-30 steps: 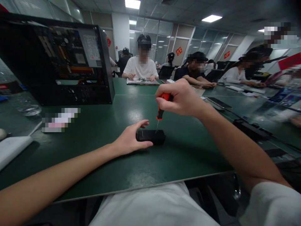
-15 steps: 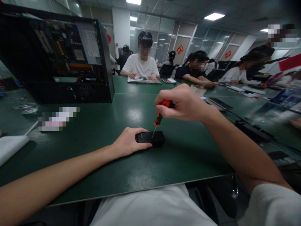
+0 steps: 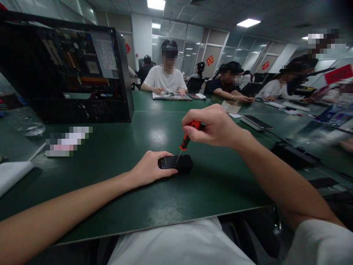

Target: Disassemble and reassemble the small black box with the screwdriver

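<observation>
left hand (image 3: 150,169): now clamped flat on box (image 3: 176,163), fingers down.
right hand (image 3: 213,125): fisted on screwdriver (image 3: 186,138), shaft tilted since vertical, tip on box.
place: near worktop (image 3: 132,206) front edge.

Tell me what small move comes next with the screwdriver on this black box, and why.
Probably hold the tip down and turn. The right hand grips the orange-handled screwdriver, tilted, its tip on top of the small black box, which the left hand steadies on the green table.

Left hand (image 3: 150,169) steadying black box (image 3: 176,162), right hand (image 3: 213,125) gripping screwdriver (image 3: 187,137)
</observation>
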`<state>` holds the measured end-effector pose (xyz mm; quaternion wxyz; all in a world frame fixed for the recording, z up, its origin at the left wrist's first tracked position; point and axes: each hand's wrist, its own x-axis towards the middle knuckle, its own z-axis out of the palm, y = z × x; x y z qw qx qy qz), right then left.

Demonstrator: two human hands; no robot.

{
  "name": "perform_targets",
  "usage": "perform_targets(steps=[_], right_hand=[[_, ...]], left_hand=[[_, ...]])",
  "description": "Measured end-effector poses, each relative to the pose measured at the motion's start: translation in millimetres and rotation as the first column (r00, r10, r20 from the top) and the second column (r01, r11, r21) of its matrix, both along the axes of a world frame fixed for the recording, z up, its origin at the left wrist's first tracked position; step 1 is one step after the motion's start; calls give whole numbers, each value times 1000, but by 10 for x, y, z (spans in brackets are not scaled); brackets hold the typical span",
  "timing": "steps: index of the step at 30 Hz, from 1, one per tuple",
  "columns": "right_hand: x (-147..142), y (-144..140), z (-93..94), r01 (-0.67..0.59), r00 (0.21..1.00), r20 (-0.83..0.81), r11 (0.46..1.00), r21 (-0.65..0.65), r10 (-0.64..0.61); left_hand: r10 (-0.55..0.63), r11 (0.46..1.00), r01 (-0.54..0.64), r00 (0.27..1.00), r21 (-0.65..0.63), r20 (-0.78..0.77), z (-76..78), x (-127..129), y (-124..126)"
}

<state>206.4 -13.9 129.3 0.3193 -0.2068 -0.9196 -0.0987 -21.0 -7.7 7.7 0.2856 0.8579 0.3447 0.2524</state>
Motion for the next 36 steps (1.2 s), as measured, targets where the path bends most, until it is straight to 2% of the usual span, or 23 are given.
perform_targets(steps=[10,15,21,27,31,36], right_hand=[[104,-69,133,83,986,152,992,-99,-68],[173,-163,223,104,964,262,966,-238,-39],[121,-181,292,80,951,308,968,-236,-3],[180,-258,341,73,927,372,946,-315,52],[224,-373,376,140,891,453,925,-353,38],[196,-515,423,315,803,595,868,-384,-29]], left_hand=[[7,1000,-7,1000,6,-13,23,16,1],[33,999,-33,999,-15,34,22,76,-52],[13,1000,-13,998,4,54,22,118,-78],[37,999,-36,998,-15,47,19,118,-67],[32,999,-30,997,-30,64,9,113,-64],[34,999,-31,997,-45,69,9,106,-71]])
